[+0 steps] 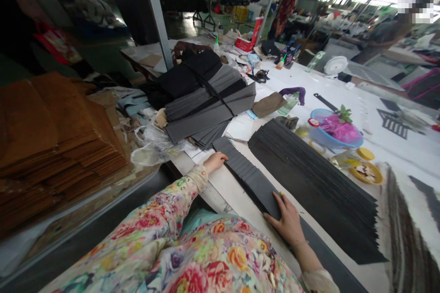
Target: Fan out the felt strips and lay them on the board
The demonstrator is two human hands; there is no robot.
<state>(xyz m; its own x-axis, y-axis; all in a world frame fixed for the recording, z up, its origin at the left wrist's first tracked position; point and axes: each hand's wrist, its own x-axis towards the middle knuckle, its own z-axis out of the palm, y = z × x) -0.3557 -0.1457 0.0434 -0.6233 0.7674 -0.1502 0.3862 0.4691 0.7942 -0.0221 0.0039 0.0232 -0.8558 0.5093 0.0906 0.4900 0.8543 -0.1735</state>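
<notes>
A narrow row of overlapping dark grey fabric pieces lies on the white table. My left hand rests at the row's far end with fingers curled against the pieces. At the near end my right hand lies flat on the row, fingers stretched out. A much wider spread of overlapping black pieces lies just to the right of the row.
A tied bundle of grey and black pieces sits beyond the row. Stacks of brown sheets are at left. A blue bowl and yellow lids stand at right. A person stands in the background.
</notes>
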